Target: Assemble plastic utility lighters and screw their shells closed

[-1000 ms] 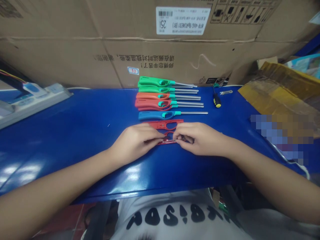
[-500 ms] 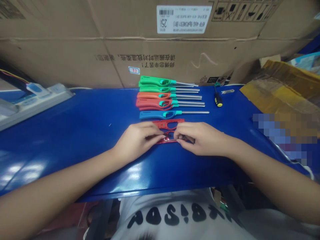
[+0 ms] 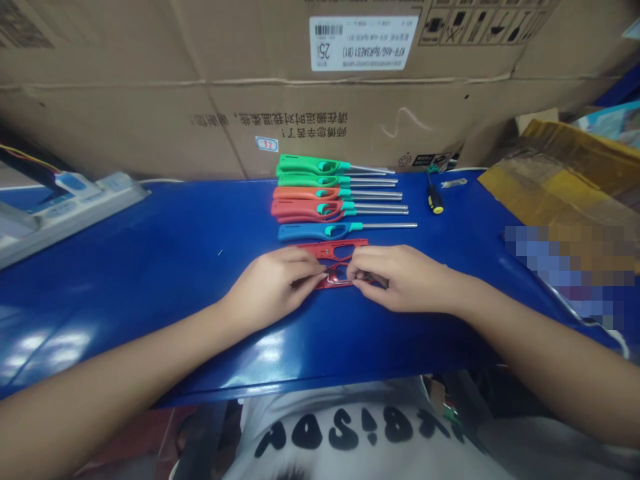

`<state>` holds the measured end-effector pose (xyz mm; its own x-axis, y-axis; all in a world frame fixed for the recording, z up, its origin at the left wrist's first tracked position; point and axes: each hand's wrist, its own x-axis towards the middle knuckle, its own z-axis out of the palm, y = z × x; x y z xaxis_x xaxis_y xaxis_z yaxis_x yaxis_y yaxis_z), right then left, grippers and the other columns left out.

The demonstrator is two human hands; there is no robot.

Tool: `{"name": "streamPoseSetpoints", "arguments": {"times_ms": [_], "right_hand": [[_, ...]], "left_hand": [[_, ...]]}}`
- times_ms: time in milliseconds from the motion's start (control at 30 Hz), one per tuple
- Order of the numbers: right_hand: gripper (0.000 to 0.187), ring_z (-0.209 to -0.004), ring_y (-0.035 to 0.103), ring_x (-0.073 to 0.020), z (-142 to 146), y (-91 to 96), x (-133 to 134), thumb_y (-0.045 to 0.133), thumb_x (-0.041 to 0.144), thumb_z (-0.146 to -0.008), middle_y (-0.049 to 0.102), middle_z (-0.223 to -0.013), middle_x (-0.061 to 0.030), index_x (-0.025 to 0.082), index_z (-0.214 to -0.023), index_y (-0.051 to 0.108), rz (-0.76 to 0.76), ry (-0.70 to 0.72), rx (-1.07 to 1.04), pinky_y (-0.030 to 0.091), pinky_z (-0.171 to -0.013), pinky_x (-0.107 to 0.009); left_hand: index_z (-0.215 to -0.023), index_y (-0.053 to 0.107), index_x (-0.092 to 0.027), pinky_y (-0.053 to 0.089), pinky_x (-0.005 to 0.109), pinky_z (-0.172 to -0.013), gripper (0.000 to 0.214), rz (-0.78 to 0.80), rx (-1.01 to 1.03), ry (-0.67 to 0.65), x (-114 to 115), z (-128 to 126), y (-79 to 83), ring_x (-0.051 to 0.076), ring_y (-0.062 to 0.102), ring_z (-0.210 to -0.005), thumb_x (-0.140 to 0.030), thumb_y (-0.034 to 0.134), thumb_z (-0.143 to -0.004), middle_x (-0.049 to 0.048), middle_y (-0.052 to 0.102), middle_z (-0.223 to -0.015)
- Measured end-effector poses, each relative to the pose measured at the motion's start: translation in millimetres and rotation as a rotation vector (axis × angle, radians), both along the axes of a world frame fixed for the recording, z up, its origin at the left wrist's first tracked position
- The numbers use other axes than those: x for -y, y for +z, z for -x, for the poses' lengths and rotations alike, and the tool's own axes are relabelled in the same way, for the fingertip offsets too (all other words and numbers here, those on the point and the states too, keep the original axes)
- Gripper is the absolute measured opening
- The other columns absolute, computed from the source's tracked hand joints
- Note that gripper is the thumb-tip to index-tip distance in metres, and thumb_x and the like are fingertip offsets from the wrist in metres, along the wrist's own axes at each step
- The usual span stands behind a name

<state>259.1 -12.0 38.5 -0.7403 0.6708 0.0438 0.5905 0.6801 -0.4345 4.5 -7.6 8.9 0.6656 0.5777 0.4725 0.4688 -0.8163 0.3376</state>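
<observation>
On the blue table (image 3: 165,267) my left hand (image 3: 273,283) and my right hand (image 3: 400,277) meet over a red plastic lighter shell (image 3: 336,280), each pinching one end of it against the tabletop. A second red shell half (image 3: 333,249) lies flat just beyond my fingers. Farther back sits a row of several finished long-nosed lighters: a blue one (image 3: 320,231), red and orange ones (image 3: 310,208) and green ones (image 3: 310,164), their metal tubes pointing right.
A black-and-yellow screwdriver (image 3: 434,199) lies right of the lighters. Large cardboard boxes (image 3: 200,100) wall off the back. A white power strip (image 3: 65,207) rests at the left, yellow-brown packaging (image 3: 560,180) at the right.
</observation>
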Motion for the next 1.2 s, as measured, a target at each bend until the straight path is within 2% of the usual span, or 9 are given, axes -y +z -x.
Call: {"name": "streamPoseSetpoints", "arguments": {"times_ms": [300,500,633,867,1033,1200], "right_hand": [[0.012,-0.077,0.058,-0.0131,-3,-4.7,-1,0.051,0.02,-0.095,0.067,-0.094,-0.0009,0.019,-0.097,0.063,-0.029,0.011,0.001,0.037,-0.067,-0.025],[0.01,-0.075,0.057,-0.0122,-2,-3.2,0,0.056,0.025,-0.096,0.065,-0.091,0.0,0.019,-0.094,0.063,-0.033,0.021,-0.034,0.037,-0.065,-0.025],[0.021,-0.08,0.06,-0.013,-1,-7.3,-3,0.051,0.03,-0.101,0.066,-0.091,-0.0016,0.019,-0.09,0.065,-0.07,-0.005,-0.068,0.039,-0.069,-0.025],[0.011,-0.073,0.061,-0.0119,-1,-17.8,-7,0.062,0.026,-0.095,0.07,-0.085,-0.0006,0.018,-0.091,0.069,-0.084,-0.149,-0.119,0.04,-0.066,-0.024],[0.016,-0.09,0.068,-0.0165,0,-18.6,-7,0.058,0.023,-0.098,0.073,-0.099,-0.0027,0.019,-0.093,0.073,-0.102,-0.108,-0.061,0.043,-0.075,-0.026],[0.02,-0.083,0.067,-0.0155,0,-20.0,-6,0.054,0.022,-0.1,0.072,-0.093,-0.0026,0.018,-0.092,0.071,-0.194,-0.051,-0.001,0.04,-0.067,-0.026]], "left_hand": [[-0.104,0.078,-0.016,0.061,0.035,-0.077,0.024,-0.106,-0.257,0.064,12,-1,12.2,0.022,0.073,-0.09,-0.027,0.056,-0.1,0.0071,0.077,-0.1],[-0.107,0.075,-0.016,0.059,0.044,-0.082,0.024,-0.102,-0.355,0.076,15,-2,19.6,0.027,0.068,-0.095,-0.029,0.057,-0.099,0.0094,0.074,-0.101],[-0.116,0.073,-0.017,0.06,0.041,-0.084,0.023,0.001,-0.263,0.044,13,0,12.6,0.025,0.068,-0.098,-0.025,0.059,-0.099,0.0097,0.073,-0.106],[-0.125,0.067,-0.011,0.06,0.04,-0.089,0.036,0.064,-0.071,0.003,10,1,-1.4,0.025,0.07,-0.101,-0.027,0.07,-0.093,0.0128,0.073,-0.11],[-0.123,0.069,-0.012,0.059,0.037,-0.089,0.036,0.1,-0.003,-0.013,9,-2,-4.3,0.023,0.07,-0.1,-0.028,0.073,-0.091,0.011,0.074,-0.106],[-0.117,0.072,-0.013,0.058,0.034,-0.085,0.029,0.144,0.04,-0.032,7,-4,-4.8,0.021,0.069,-0.094,-0.025,0.074,-0.09,0.0084,0.073,-0.099]]}}
